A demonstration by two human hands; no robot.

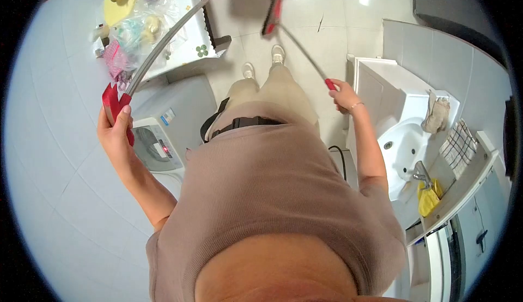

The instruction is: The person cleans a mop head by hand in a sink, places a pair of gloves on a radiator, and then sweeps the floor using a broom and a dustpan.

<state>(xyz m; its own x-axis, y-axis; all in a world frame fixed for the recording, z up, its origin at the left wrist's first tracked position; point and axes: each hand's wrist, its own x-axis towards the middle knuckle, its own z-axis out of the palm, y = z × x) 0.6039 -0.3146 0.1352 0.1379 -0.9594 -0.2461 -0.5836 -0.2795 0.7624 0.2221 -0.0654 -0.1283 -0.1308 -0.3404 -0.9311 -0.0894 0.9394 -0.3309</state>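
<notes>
My left hand (116,125) is closed around the red grip of a long-handled dustpan (174,28). The metal handle runs up to its red pan, which is partly cut off at the top edge of the view. My right hand (343,96) grips the red end of a broom (302,50) with a metal stick. The broom's red head with dark bristles (271,16) is slightly blurred and is over the pale tiled floor, a little beyond my shoes and to the right of the pan.
At the left, a table (188,43) carries bowls, a yellow board and plastic bags. A washing machine (158,144) stands below it. To the right are a white washbasin (400,144) with a tap (421,172), cloths and a cabinet. A dark thin mark (320,23) shows on the floor.
</notes>
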